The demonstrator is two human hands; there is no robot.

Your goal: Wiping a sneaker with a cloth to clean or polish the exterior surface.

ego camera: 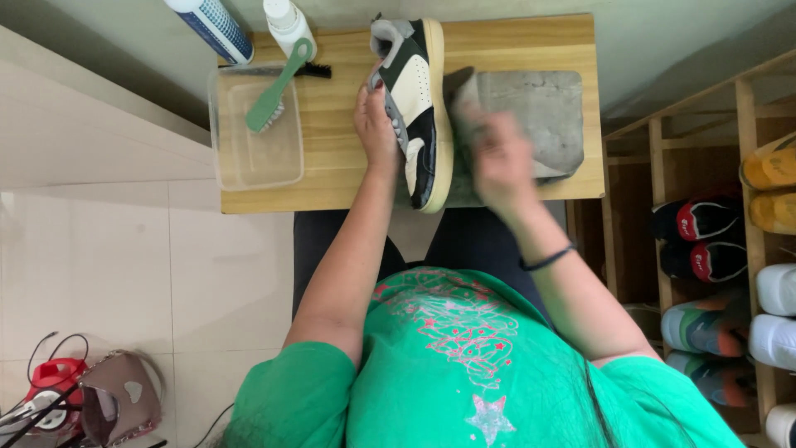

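A black, cream and grey sneaker (419,108) lies on its side on a small wooden table (506,41), its pale sole facing right. My left hand (375,124) grips the shoe's upper from the left. My right hand (497,162) is blurred with motion and holds a bunched part of a grey cloth (539,112) against the sole side of the shoe. The rest of the cloth is spread flat on the table to the right.
A clear plastic tub (249,153) with a green brush (278,87) resting in it sits at the table's left. Two bottles (249,25) stand behind it. A wooden shoe rack (730,249) with several shoes is at the right. A bag and cables (91,398) lie on the tiled floor.
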